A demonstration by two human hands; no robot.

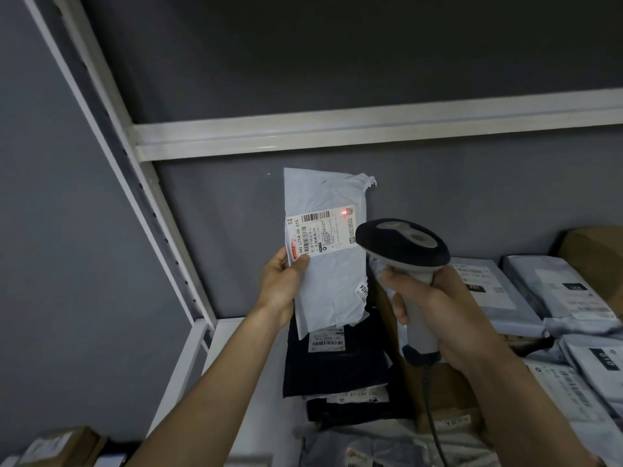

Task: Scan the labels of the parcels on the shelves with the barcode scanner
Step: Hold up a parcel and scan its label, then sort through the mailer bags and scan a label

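My left hand (281, 286) grips the left edge of a pale grey poly-bag parcel (332, 281) and holds it upright in front of the shelf's back wall. Its white shipping label (320, 232) faces me, with a barcode along the top. A red scan dot glows near the label's upper right corner. My right hand (435, 318) is wrapped round the handle of a black-and-grey barcode scanner (403, 246). The scanner's head points at the label from the right, a short way off it.
Black bag parcels (337, 362) with white labels lie on the white shelf (232, 358) below the held parcel. Grey bag parcels (553, 291) are stacked at the right beside a brown carton (596, 251). A white shelf beam (371, 129) crosses overhead. A small carton (64, 446) sits lower left.
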